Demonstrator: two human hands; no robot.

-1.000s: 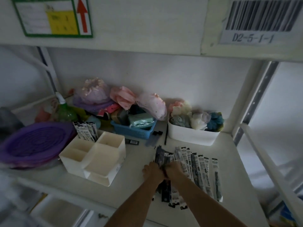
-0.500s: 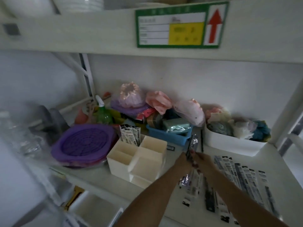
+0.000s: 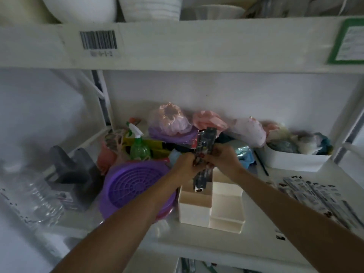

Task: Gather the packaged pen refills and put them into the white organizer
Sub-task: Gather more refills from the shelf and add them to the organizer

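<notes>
A bundle of packaged pen refills stands upright between my two hands, its lower end hanging just above the back left compartment of the white organizer. My left hand and my right hand both grip the bundle at its middle, directly above the organizer. More packaged refills lie spread flat on the shelf to the right. The refills seen earlier in the organizer are hidden behind my hands.
A purple round basket touches the organizer's left side. Behind stand a green spray bottle, bagged pink items and a white bin of soft things. A grey object and clear bottle sit far left.
Both hands picked up a bundle of refills from the pile on the right, carried it left and raised it upright over the organizer. The view swung left.
</notes>
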